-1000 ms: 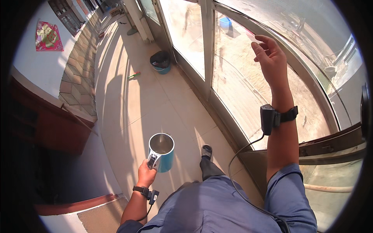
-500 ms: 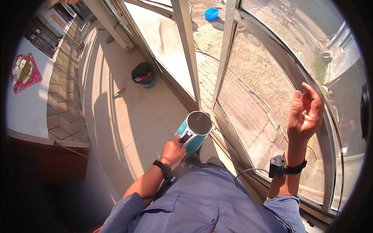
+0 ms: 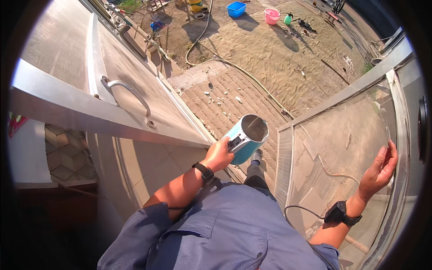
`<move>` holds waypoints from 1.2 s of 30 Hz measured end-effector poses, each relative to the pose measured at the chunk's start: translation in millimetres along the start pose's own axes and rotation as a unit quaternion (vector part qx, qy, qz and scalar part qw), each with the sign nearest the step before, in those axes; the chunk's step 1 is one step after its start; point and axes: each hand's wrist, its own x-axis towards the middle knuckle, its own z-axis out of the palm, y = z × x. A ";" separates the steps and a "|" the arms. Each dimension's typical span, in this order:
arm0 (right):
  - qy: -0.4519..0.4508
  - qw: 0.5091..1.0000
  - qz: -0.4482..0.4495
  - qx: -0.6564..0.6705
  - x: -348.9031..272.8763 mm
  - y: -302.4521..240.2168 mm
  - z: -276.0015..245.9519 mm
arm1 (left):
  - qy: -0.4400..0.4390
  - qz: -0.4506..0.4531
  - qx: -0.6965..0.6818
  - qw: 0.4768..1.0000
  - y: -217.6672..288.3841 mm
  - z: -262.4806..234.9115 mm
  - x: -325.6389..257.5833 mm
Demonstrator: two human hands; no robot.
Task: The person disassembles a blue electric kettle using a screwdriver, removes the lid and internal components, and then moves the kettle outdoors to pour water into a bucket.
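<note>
My left hand [image 3: 218, 155] is wrapped round the handle of a light-blue jug [image 3: 243, 152] and holds it in front of my body. The jug's open top shows a metal inside, and it tilts slightly to the right. At the right, my right hand [image 3: 379, 174] is raised with the thumb and fingers apart and partly curled, and nothing shows in it. It is nearest the frame of a screen door panel [image 3: 351, 93]; whether the fingertips touch that panel I cannot tell. Both wrists wear black straps.
On the left stands another door leaf [image 3: 67, 105] with a curved metal handle [image 3: 135, 95]. Ahead, a ridged ramp [image 3: 225, 112] leads down to a yard with a hose [image 3: 254, 78], a blue basin [image 3: 236, 10], a pink tub [image 3: 272, 17] and a green bottle [image 3: 288, 19].
I have moved forward into the doorway, and more of the yard shows. The jug has come along in my left hand. My right hand sits farther right and lower in view.
</note>
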 end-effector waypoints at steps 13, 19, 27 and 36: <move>-0.384 0.901 0.171 0.102 60.3 153.3 314.4 | 0.135 -0.084 -0.058 0.986 29.4 0.4 262.3; -0.470 0.828 0.259 0.164 65.3 232.4 463.5 | 0.136 -0.144 -0.087 0.976 -4.8 -32.0 370.8; -0.548 0.684 0.468 0.110 67.8 340.9 635.8 | 0.175 -0.228 -0.077 0.955 -75.1 -79.4 501.8; -0.661 0.735 0.014 -0.152 154.7 397.0 867.4 | 0.267 -0.318 -0.039 0.909 -163.6 -134.9 650.9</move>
